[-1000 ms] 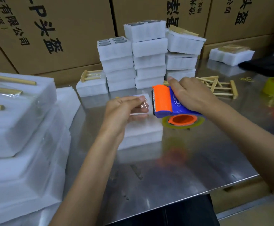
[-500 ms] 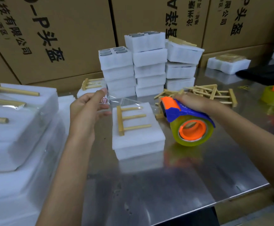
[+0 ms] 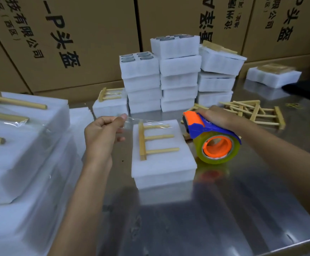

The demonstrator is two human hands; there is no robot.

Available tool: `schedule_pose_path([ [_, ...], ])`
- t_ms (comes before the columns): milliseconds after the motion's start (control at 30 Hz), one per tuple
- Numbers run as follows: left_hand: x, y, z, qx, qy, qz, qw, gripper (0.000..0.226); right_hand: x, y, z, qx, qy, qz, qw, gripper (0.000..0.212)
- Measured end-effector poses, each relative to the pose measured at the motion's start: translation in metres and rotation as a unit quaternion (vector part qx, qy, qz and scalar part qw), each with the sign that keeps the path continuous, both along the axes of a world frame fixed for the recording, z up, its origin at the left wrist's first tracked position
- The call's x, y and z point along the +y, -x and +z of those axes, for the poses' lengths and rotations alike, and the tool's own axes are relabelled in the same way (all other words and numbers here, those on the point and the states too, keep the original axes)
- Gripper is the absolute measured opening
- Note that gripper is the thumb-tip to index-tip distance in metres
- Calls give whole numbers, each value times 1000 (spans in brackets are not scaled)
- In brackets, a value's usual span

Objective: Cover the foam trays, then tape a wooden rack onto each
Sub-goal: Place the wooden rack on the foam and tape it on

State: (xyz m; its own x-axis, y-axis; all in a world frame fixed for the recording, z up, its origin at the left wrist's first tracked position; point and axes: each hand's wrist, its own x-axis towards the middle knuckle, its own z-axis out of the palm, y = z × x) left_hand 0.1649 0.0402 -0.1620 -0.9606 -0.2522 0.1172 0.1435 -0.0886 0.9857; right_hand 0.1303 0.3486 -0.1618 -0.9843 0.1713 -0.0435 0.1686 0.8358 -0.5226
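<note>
A covered white foam tray [image 3: 161, 163] lies in the middle of the steel table with a wooden rack [image 3: 150, 140] flat on its top. My left hand [image 3: 102, 135] pinches the free end of a clear tape strip [image 3: 141, 121] at the tray's far left corner. The strip runs across the rack's far prong toward the blue and orange tape dispenser [image 3: 211, 137]. My right hand [image 3: 217, 116] grips that dispenser, which rests on the table at the tray's right side.
Stacks of foam trays [image 3: 178, 74] stand at the back, in front of cardboard boxes [image 3: 76, 43]. Loose wooden racks [image 3: 252, 111] lie at the back right. Finished trays with racks [image 3: 21, 145] are piled at the left. A single taped tray [image 3: 109, 106] sits behind my left hand.
The tape strip has come down onto the tray's far edge, over the rack. My left hand moved right and lower with the tape end. The dispenser dropped slightly beside the tray.
</note>
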Motion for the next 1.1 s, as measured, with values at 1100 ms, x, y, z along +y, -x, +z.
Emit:
schedule_pose_path([
  [1100, -12, 6, -5, 15, -88, 63, 994, 13, 29, 0, 50, 18, -225, 102, 969, 46],
])
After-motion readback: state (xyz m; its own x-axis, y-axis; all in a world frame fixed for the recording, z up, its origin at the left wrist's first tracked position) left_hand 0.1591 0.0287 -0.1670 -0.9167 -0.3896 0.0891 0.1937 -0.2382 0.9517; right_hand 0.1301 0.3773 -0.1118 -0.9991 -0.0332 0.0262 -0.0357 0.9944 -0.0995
